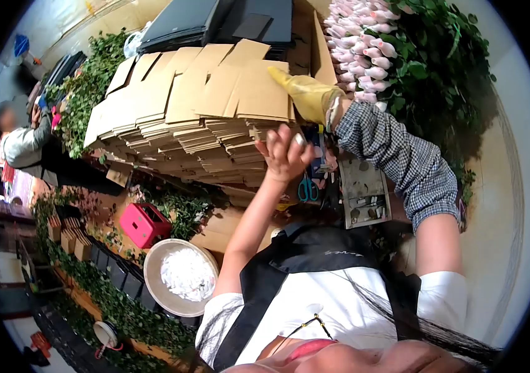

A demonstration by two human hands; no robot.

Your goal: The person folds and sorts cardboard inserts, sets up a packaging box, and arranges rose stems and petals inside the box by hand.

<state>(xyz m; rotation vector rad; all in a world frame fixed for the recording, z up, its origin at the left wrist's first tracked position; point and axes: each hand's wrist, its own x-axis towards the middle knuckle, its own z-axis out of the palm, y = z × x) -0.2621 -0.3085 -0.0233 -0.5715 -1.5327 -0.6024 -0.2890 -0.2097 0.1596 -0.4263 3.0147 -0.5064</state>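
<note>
My left hand [286, 152] is bare and raised in front of the cardboard stack, its fingers apart and slightly curled. Something white is wrapped round one of its fingers. On my right hand [311, 96] is a yellow glove, and a checked sleeve covers the forearm. The gloved fingers stretch out to the left over the near right corner of the stacked cardboard sheets [209, 87]; whether they press on the top sheet I cannot tell. Below my left hand lie blue-handled scissors [308, 188]. A shallow tray [364, 189] with small items sits under my right forearm.
Wrapped pink flower heads [361, 46] with leafy stems [436, 68] lie at the upper right. Dark flat sheets [215, 25] are behind the cardboard. A pink stool [145, 224] and a tub of white pieces [153, 273] stand lower left. Another person [25, 143] stands at far left.
</note>
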